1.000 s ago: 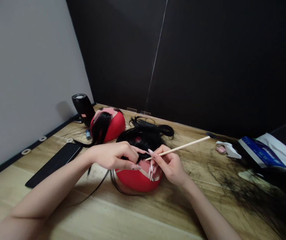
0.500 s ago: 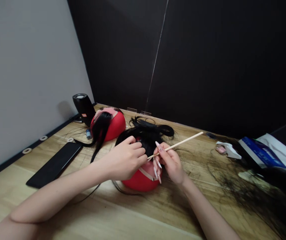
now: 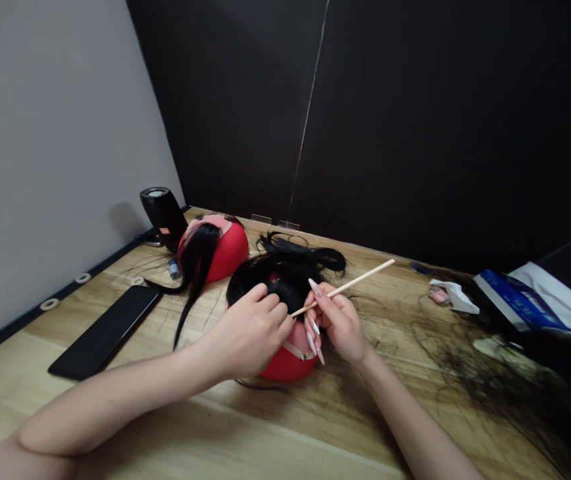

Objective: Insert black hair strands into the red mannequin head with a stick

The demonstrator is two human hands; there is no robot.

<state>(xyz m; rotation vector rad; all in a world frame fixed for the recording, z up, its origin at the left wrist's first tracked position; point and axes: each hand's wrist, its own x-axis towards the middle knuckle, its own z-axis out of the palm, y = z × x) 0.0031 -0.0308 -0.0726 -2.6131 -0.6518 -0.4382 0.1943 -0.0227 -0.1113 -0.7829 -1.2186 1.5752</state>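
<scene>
A red wig head [image 3: 288, 367] lies on the wooden table, with a pale pink cap [image 3: 302, 337] and black hair [image 3: 285, 293] over it. Pen-like between thumb and fingers, my right hand [image 3: 338, 323] holds a ventilating needle [image 3: 360, 279] with a thin pale wooden handle; its tip is too small to see. That tip end points at the cap beside my left hand [image 3: 255, 330]. My left hand is closed, knuckles up, against the near left of the head. What its fingertips pinch is hidden.
A second red wig head [image 3: 230, 253] with a hanging black lock stands behind left, near a black speaker [image 3: 162, 217] and a black phone [image 3: 105, 333]. Hair bundles [image 3: 315, 253] lie behind. Loose hair [image 3: 490, 380], crumpled tissue [image 3: 458, 297] and a blue-white packet [image 3: 525, 303] are at right.
The handle's far end has dipped slightly and shifted left. My left hand sits a little lower against the head. The whole view has moved slightly; both grips look the same.
</scene>
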